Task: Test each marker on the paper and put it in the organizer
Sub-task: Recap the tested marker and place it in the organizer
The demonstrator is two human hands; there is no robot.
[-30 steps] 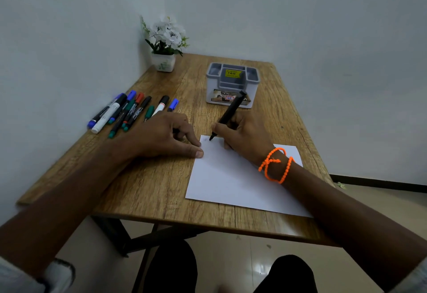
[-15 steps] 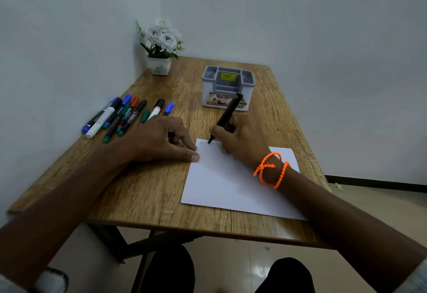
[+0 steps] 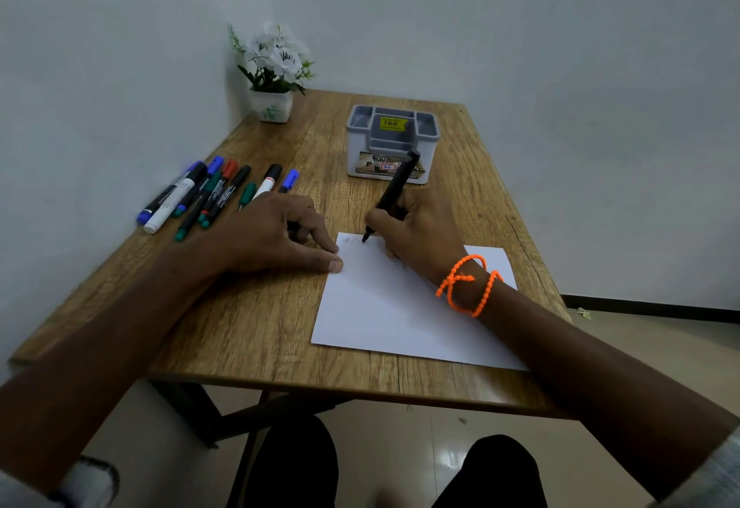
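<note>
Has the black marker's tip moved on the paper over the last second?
Cannot tell. The black marker tip sits at the paper's far left corner in every frame; the head camera shifted, hiding any small stroke.

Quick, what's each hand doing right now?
Left hand: holding nothing, resting on the table at the paper edge.
Right hand: gripping the marker.
</note>
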